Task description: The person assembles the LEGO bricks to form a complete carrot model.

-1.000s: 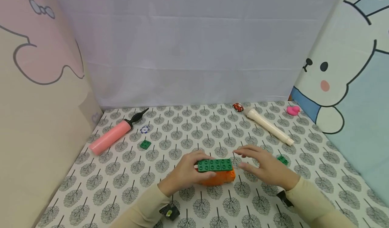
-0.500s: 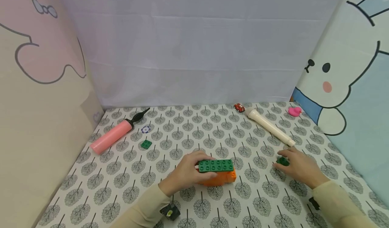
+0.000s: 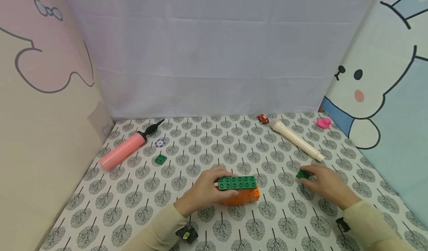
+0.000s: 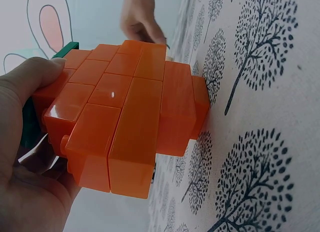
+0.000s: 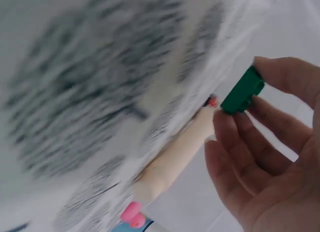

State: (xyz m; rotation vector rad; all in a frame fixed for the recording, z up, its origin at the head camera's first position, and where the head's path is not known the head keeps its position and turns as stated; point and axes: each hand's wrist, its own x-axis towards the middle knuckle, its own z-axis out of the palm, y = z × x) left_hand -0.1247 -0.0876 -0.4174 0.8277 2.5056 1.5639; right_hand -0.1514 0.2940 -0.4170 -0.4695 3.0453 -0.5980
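The left hand (image 3: 200, 193) gripped the brick stack (image 3: 239, 190) at its left end, fingers curled round it, its long axis running left to right on the cloth (image 3: 207, 158). Well right of it, the right hand (image 3: 326, 189) pinched a small green brick (image 3: 302, 174) at its fingertips.

My right hand (image 5: 270, 157) pinched a small green brick (image 5: 242, 91) at my fingertips, cream tube (image 5: 172, 157) behind, pink toy (image 5: 132, 213) beyond, tablecloth blurred
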